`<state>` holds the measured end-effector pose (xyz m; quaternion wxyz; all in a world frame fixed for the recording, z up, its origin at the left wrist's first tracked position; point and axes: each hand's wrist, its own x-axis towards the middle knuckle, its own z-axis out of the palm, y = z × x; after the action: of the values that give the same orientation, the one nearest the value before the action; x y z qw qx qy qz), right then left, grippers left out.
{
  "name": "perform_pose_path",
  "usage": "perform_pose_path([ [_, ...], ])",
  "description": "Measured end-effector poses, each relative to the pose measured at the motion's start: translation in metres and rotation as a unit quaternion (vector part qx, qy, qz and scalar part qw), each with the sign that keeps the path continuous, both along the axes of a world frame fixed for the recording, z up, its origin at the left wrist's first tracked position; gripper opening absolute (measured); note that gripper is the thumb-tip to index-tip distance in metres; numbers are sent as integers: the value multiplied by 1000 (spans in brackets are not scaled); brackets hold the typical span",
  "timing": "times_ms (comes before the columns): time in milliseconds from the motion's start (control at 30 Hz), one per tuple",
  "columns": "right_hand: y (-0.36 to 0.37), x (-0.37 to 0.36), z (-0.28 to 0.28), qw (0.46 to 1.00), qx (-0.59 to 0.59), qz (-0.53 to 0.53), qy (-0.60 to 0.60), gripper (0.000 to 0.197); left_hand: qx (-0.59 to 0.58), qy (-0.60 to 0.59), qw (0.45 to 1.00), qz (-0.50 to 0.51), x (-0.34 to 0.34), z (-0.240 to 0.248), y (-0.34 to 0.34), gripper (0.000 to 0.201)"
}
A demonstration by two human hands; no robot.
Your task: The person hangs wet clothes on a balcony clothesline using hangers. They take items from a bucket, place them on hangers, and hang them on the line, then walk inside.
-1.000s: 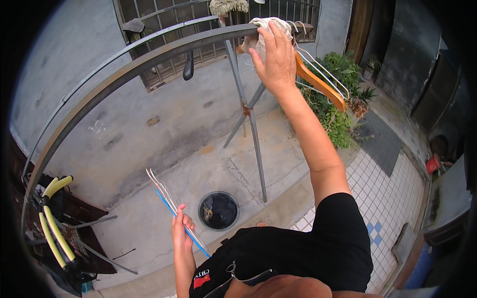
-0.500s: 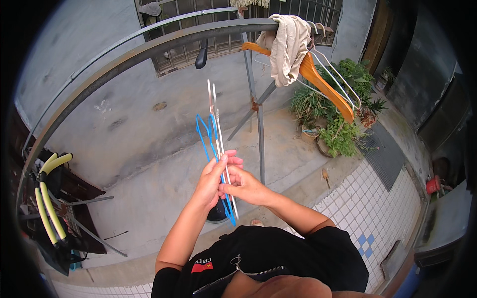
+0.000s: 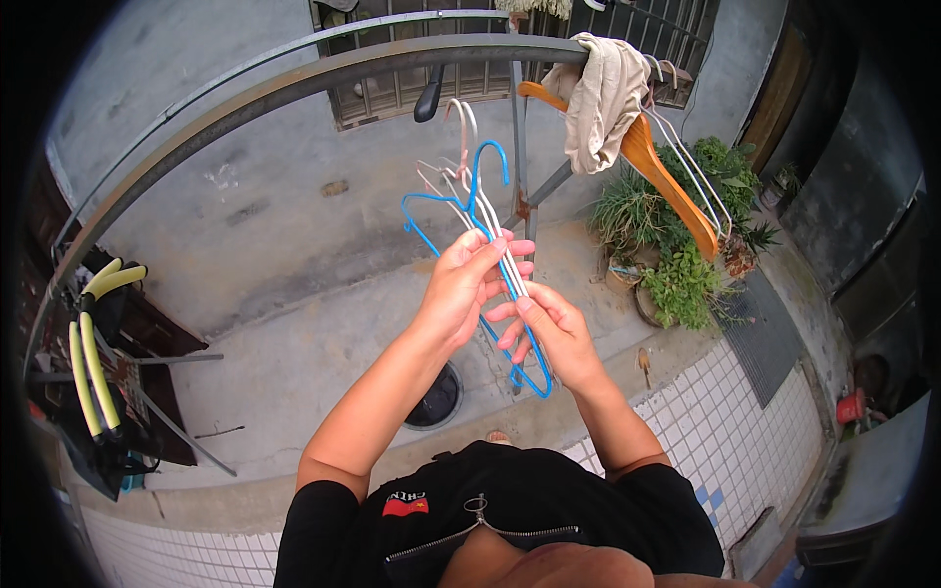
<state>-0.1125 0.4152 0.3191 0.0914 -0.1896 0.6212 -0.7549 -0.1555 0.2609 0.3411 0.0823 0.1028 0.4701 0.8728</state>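
Your two hands hold one bundle of hangers in front of you: the nearer right hand (image 3: pixel 557 333) has its grip closed around the lower part, and the left hand (image 3: pixel 463 282) just beyond has its grip clamped higher up. That's one blue hanger (image 3: pixel 472 196) and at least two pale hangers (image 3: pixel 464 157). One dark basin (image 3: pixel 427 424) stands left on the floor (image 3: pixel 294 392). Farther right hang one wooden hanger (image 3: pixel 667 181) and one beige cloth (image 3: pixel 603 103).
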Motion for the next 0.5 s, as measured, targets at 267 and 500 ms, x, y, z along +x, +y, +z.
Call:
perform_pose_path([
  [267, 9, 2, 3, 988, -22, -142, 62, 32, -84, 53, 985, 142, -3, 23, 14, 26],
  [500, 43, -24, 39, 994, -26, -91, 54, 29, -134, 108, 974, 146, 1, 69, 4, 35],
])
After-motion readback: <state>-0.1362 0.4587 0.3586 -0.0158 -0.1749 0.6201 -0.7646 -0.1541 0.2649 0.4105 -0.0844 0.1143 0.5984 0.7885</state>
